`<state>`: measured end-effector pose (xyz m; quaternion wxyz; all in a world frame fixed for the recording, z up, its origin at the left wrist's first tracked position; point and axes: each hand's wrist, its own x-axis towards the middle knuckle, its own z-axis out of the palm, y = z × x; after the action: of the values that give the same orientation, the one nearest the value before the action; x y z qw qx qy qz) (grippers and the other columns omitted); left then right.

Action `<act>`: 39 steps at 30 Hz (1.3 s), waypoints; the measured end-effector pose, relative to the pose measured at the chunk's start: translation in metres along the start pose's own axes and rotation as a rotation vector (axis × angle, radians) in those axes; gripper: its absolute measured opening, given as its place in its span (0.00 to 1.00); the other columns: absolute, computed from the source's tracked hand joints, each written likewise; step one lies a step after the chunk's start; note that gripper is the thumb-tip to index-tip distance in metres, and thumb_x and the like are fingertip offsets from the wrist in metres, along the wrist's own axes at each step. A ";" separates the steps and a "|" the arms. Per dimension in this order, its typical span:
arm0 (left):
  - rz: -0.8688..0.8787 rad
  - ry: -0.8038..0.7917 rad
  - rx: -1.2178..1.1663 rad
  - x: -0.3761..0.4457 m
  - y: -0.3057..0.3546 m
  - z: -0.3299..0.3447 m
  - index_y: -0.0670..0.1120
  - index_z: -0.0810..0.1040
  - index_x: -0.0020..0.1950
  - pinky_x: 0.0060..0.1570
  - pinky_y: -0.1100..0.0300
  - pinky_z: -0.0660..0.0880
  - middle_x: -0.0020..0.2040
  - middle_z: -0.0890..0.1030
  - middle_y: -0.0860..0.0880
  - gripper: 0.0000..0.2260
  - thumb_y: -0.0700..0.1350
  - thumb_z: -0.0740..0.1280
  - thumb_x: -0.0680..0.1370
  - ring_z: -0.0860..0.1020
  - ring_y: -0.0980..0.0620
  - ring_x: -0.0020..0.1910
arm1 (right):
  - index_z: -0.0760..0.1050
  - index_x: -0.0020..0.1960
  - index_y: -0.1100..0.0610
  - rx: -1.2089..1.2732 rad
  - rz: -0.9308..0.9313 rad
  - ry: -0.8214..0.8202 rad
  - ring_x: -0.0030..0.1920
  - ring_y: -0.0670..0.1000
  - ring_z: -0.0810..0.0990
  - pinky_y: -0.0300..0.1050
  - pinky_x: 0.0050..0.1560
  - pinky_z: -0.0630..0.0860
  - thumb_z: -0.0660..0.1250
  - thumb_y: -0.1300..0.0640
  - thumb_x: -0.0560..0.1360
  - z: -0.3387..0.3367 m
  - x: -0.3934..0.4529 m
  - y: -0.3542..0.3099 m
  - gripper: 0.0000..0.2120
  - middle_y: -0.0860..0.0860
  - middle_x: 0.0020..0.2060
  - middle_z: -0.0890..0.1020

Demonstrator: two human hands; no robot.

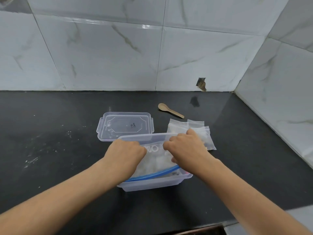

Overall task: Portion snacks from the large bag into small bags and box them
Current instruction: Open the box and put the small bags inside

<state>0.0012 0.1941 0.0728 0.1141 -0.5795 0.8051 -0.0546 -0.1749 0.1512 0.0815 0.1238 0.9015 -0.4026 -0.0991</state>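
Two bare forearms reach in from the near edge; left hand and right hand both curled down on the large bag, fingers closed into its top, pressing or gripping, exact pinch hidden under the knuckles. Large bag is clear with a blue zip strip, pale white snacks inside, lying in the clear plastic box. Box sits on the black countertop. Its lid lies flat just behind the box, touching or nearly so. Small bags, filled with white pieces, lie behind-right of the box, partly under the right hand. Wooden spoon further behind the box, beyond the small bags, bowl up.
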 end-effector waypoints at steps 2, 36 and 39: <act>0.018 -0.047 0.082 0.005 0.001 0.001 0.48 0.77 0.54 0.43 0.59 0.71 0.51 0.81 0.48 0.08 0.40 0.65 0.76 0.80 0.47 0.49 | 0.75 0.55 0.51 -0.006 -0.027 -0.040 0.50 0.54 0.79 0.49 0.46 0.60 0.70 0.51 0.73 0.005 0.000 -0.001 0.12 0.50 0.47 0.82; -0.076 -0.246 -0.907 0.187 0.013 -0.006 0.45 0.62 0.75 0.64 0.56 0.65 0.72 0.68 0.45 0.29 0.54 0.65 0.77 0.69 0.48 0.68 | 0.60 0.74 0.57 1.285 0.927 -0.050 0.63 0.55 0.74 0.52 0.64 0.71 0.76 0.58 0.68 0.115 0.000 0.137 0.40 0.55 0.65 0.74; -0.105 -0.295 -0.937 0.208 0.020 0.005 0.45 0.58 0.76 0.65 0.57 0.64 0.73 0.66 0.45 0.32 0.51 0.68 0.76 0.67 0.47 0.70 | 0.60 0.74 0.57 1.309 0.968 -0.029 0.62 0.55 0.75 0.53 0.65 0.71 0.77 0.60 0.66 0.123 0.010 0.144 0.42 0.54 0.62 0.76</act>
<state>-0.0783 0.0045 0.0384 -0.0489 -0.6099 0.6881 0.3901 -0.3041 0.0331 0.0073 -0.4046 0.5159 -0.7256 0.2090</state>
